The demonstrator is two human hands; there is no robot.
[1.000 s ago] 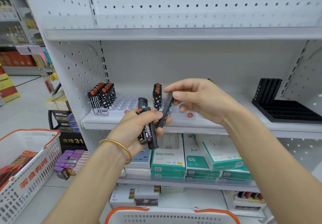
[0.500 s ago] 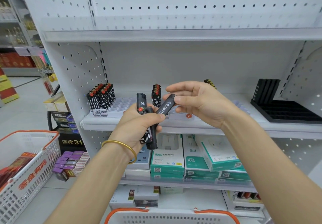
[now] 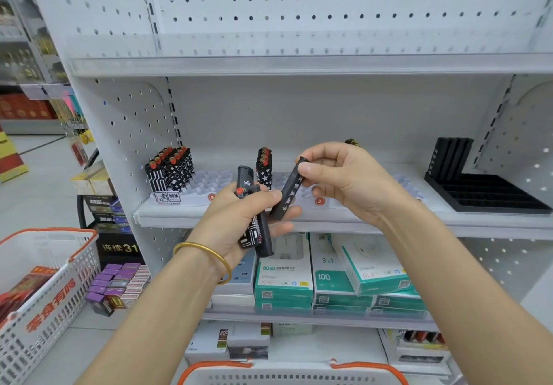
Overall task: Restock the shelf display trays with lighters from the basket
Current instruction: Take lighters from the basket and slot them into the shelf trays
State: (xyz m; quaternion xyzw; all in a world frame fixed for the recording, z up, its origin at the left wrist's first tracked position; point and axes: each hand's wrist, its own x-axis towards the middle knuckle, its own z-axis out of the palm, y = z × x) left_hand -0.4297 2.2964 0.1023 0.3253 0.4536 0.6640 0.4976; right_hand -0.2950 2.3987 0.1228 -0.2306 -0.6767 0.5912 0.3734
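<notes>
The left hand (image 3: 236,223) grips patterned lighters (image 3: 256,236); right hand (image 3: 350,181) pinches black lighter (image 3: 288,193) near NBM-labelled tray (image 3: 206,185).

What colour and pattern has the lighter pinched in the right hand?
The lighter is black with white characters down its side; head view.

— What's legible on the clear plastic display tray (image 3: 209,183)?
— "NBM" on its white front label (image 3: 173,196), and "3" on a round red sticker (image 3: 319,201).
— And lower down?
— "80W" on the teal-and-white carton (image 3: 281,278), and "3 in 1" and "100" on the teal carton beside it (image 3: 329,281). There's "连续31" on the black box (image 3: 119,247) and orange "零食有鸣" on the white plastic basket (image 3: 51,303).
</notes>
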